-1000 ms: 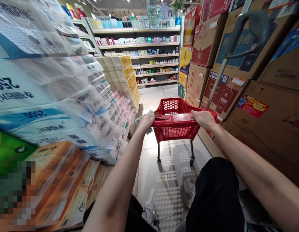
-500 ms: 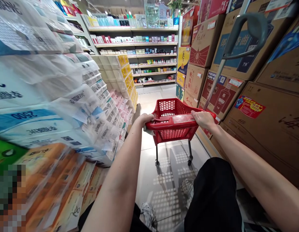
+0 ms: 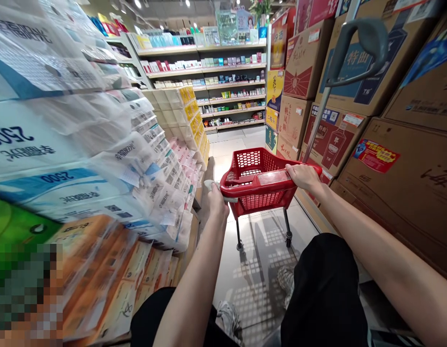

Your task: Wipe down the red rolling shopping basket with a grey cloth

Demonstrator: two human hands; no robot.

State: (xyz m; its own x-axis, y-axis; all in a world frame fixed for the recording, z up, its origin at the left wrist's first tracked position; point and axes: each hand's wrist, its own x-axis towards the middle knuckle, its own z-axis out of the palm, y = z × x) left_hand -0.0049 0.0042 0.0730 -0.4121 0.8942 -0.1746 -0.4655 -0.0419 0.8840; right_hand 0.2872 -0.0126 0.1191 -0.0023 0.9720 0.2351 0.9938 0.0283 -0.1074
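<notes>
A small red shopping trolley (image 3: 261, 193) with a mesh basket stands on the tiled aisle floor in front of me. My right hand (image 3: 303, 176) is closed over the right end of its near rim. My left hand (image 3: 216, 198) is closed on a pale cloth (image 3: 210, 184), pressed against the left end of the same rim. The basket holds nothing that I can see. My knees in black shorts and my shoes show below.
Stacked packs of tissue paper (image 3: 100, 159) crowd the left side of the aisle. Cardboard cartons (image 3: 389, 159) are piled high on the right, with a grey trolley handle (image 3: 357, 48) leaning against them. Product shelves (image 3: 216, 77) close the far end.
My left hand with the cloth has slid down from the top of the rim to its left end. The trolley has shifted slightly; my right hand keeps its grip.
</notes>
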